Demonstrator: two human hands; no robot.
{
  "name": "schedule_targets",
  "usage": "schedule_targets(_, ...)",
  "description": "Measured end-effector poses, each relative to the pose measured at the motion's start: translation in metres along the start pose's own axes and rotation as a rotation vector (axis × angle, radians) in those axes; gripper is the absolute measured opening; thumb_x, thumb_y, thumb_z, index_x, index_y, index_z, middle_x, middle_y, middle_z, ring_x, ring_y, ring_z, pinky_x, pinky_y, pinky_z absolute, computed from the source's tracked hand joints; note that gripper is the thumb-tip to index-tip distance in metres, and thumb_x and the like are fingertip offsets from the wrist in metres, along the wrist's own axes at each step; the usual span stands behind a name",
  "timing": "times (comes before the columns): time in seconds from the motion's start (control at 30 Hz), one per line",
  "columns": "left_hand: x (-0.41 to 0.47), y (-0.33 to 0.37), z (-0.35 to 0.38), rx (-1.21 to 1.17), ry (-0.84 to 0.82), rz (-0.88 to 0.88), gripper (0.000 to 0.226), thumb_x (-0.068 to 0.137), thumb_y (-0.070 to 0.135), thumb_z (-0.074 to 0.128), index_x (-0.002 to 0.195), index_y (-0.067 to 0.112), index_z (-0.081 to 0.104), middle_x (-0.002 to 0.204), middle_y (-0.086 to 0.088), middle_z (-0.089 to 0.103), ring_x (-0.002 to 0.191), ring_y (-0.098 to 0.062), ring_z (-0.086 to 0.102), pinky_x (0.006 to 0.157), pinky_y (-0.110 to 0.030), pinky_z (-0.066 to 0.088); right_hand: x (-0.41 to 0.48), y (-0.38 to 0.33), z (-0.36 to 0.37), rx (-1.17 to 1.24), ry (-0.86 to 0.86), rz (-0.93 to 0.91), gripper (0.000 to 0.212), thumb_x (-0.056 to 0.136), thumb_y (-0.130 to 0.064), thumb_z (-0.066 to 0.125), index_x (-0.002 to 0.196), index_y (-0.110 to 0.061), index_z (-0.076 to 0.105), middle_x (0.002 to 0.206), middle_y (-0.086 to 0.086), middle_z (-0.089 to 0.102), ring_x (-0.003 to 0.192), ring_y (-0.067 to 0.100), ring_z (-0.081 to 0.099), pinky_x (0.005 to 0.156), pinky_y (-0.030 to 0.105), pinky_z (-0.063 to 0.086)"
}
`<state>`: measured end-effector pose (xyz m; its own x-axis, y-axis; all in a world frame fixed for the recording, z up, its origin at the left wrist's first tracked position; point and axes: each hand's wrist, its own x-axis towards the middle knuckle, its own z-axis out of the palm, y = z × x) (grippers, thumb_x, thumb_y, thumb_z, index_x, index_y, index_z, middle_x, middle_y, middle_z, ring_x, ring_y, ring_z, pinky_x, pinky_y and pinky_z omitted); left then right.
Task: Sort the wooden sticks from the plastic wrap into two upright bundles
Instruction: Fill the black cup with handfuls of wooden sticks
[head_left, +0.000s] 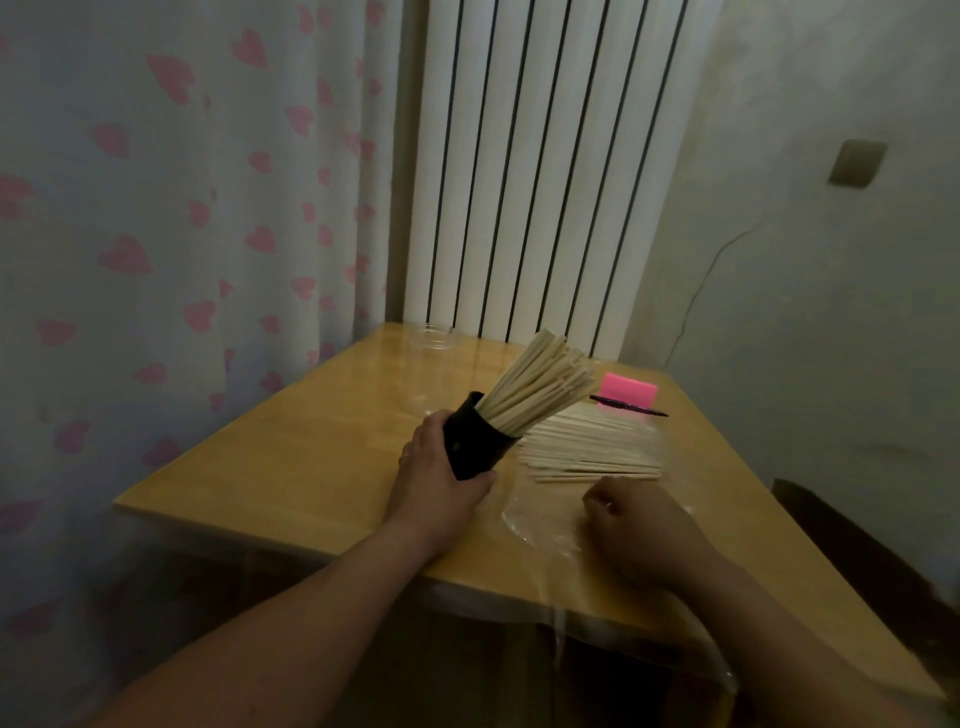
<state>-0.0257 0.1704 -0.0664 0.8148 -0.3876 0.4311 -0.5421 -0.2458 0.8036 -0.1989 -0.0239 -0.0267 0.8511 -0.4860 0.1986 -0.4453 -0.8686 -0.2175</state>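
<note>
My left hand grips a black cup tilted to the right, with a thick bundle of wooden sticks fanning out of its mouth. More loose wooden sticks lie flat on clear plastic wrap spread over the table. My right hand rests on the wrap in front of the loose sticks, its fingers curled and nothing visible in them.
The wooden table stands in a corner by a white radiator and a heart-print curtain. A pink block with a black pen lies behind the sticks. A clear plastic container sits at the far edge.
</note>
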Motion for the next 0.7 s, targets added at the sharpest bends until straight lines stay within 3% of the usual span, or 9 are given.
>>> schedule_targets(0.07, 0.000, -0.001, 0.000, -0.005, 0.002, 0.006, 0.087, 0.078, 0.043, 0.088, 0.147, 0.036, 0.036, 0.137, 0.012, 0.050, 0.127, -0.016, 0.050, 0.109, -0.048, 0.050, 0.007, 0.004, 0.012, -0.125, -0.013, -0.030, 0.035, 0.108, -0.046, 0.043, 0.132, -0.033, 0.064, 0.131, -0.005, 0.066, 0.117, 0.019, 0.061, 0.096, 0.038, 0.051)
schedule_targets(0.17, 0.001, -0.004, 0.001, 0.000, 0.014, 0.018, 0.086, 0.078, 0.042, 0.088, 0.146, 0.037, 0.036, 0.138, 0.012, 0.049, 0.128, -0.015, 0.049, 0.109, -0.047, 0.050, 0.022, 0.003, 0.014, -0.149, -0.029, 0.027, 0.043, 0.108, -0.042, 0.040, 0.147, -0.028, 0.052, 0.143, 0.004, 0.056, 0.127, 0.027, 0.055, 0.103, 0.041, 0.048)
schedule_targets(0.23, 0.002, -0.006, 0.002, -0.008, 0.021, 0.022, 0.085, 0.077, 0.042, 0.088, 0.145, 0.039, 0.036, 0.138, 0.014, 0.049, 0.128, -0.015, 0.050, 0.109, -0.047, 0.050, 0.035, 0.006, 0.016, -0.125, -0.072, 0.107, 0.051, 0.101, -0.037, 0.041, 0.152, -0.030, 0.044, 0.152, 0.007, 0.045, 0.130, 0.032, 0.054, 0.106, 0.050, 0.049)
schedule_targets(0.3, 0.003, -0.008, 0.002, -0.019, 0.024, 0.023, 0.085, 0.077, 0.043, 0.088, 0.144, 0.040, 0.036, 0.137, 0.014, 0.050, 0.128, -0.014, 0.051, 0.108, -0.046, 0.051, 0.070, 0.039, 0.040, -0.098, -0.110, 0.178, 0.061, 0.088, -0.038, 0.035, 0.149, -0.045, 0.037, 0.158, 0.000, 0.034, 0.134, 0.035, 0.054, 0.105, 0.068, 0.046)
schedule_targets(0.37, 0.003, -0.010, 0.002, -0.023, 0.023, 0.023, 0.085, 0.078, 0.043, 0.088, 0.144, 0.041, 0.036, 0.138, 0.016, 0.050, 0.129, -0.013, 0.050, 0.108, -0.045, 0.052, 0.107, 0.075, 0.066, -0.149, -0.179, 0.150, 0.060, 0.083, -0.052, 0.019, 0.140, -0.056, 0.037, 0.158, -0.004, 0.035, 0.132, 0.036, 0.055, 0.104, 0.074, 0.043)
schedule_targets(0.43, 0.003, -0.010, 0.002, -0.030, 0.019, 0.026, 0.085, 0.077, 0.043, 0.088, 0.144, 0.043, 0.036, 0.138, 0.017, 0.050, 0.129, -0.011, 0.050, 0.107, -0.043, 0.052, 0.123, 0.073, 0.066, -0.145, -0.241, 0.156, 0.066, 0.079, -0.061, 0.012, 0.137, -0.052, 0.043, 0.152, 0.001, 0.047, 0.127, 0.037, 0.058, 0.106, 0.067, 0.046)
schedule_targets(0.57, 0.003, -0.009, 0.002, -0.047, 0.020, 0.013, 0.083, 0.075, 0.045, 0.088, 0.141, 0.045, 0.038, 0.135, 0.018, 0.052, 0.127, -0.011, 0.052, 0.106, -0.043, 0.053, 0.084, -0.013, -0.003, -0.333, -0.349, 0.056, 0.044, 0.097, -0.028, 0.054, 0.142, -0.025, 0.053, 0.145, 0.011, 0.050, 0.127, 0.033, 0.059, 0.106, 0.046, 0.053)
schedule_targets(0.7, 0.001, -0.004, 0.001, -0.025, 0.031, -0.003, 0.081, 0.075, 0.045, 0.087, 0.139, 0.044, 0.038, 0.134, 0.016, 0.052, 0.126, -0.012, 0.053, 0.106, -0.045, 0.053, 0.090, -0.028, -0.001, -0.408, -0.330, 0.009, 0.036, 0.104, -0.031, 0.055, 0.139, -0.024, 0.057, 0.141, 0.009, 0.051, 0.127, 0.030, 0.058, 0.106, 0.044, 0.051)
